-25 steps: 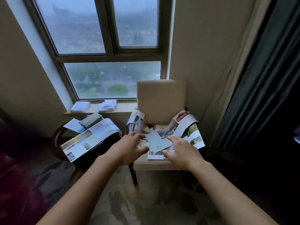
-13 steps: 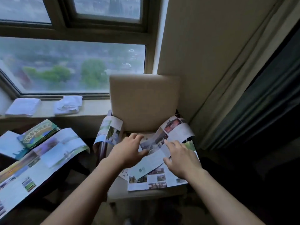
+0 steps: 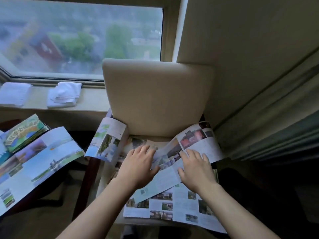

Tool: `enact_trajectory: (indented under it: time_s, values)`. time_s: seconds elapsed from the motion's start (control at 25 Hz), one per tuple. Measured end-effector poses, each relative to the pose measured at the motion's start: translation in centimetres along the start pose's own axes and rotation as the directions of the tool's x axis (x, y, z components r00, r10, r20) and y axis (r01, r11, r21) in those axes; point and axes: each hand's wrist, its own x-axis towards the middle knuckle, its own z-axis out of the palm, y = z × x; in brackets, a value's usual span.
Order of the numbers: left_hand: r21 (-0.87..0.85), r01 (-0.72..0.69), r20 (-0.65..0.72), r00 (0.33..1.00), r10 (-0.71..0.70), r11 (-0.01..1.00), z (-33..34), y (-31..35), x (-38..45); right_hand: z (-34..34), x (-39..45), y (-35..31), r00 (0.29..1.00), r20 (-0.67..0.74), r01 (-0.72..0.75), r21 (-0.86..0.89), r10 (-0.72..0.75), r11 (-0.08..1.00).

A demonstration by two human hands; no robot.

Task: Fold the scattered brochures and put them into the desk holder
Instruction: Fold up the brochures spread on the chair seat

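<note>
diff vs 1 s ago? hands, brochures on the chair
Both hands went forward and down onto the chair's brochures: left hand now lies flat on them, right hand presses the pale folded brochure, which has tilted into a diagonal. Nothing lifted or gripped. The chair and the open brochure on the side table stayed put.
</note>
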Motion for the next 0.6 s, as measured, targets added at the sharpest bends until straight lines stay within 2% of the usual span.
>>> enact_trajectory:
  time_s: [0.2, 0.36, 0.44, 0.52, 0.6]
  values:
    - [0.011, -0.012, 0.013, 1.0, 0.012, 1.0, 1.4, 0.2, 5.7, 4.8, 6.7, 5.6, 0.992, 0.083, -0.078, -0.2, 0.096, 0.977]
    - [-0.01, -0.009, 0.04, 0.999, 0.01, 1.0, 4.4, -1.1, 8.8, 11.1, 10.7, 5.3, 0.96, 0.21, -0.127, -0.266, 0.186, 0.956]
    - [-0.016, -0.001, 0.061, 0.998, 0.002, 1.0, 6.2, -2.1, 9.5, 13.2, 12.1, 5.6, 0.956, 0.171, -0.181, -0.3, 0.24, 0.937]
    - [-0.027, 0.006, 0.091, 0.996, -0.004, 1.0, 7.9, -2.8, 9.7, 13.4, 13.2, 7.7, 0.942, 0.022, -0.328, -0.169, 0.336, 0.93]
    - [-0.029, 0.01, 0.117, 0.993, -0.007, 1.0, 9.1, -3.4, 9.9, 12.9, 14.1, 10.7, 0.858, -0.093, -0.499, 0.08, 0.505, 0.863]
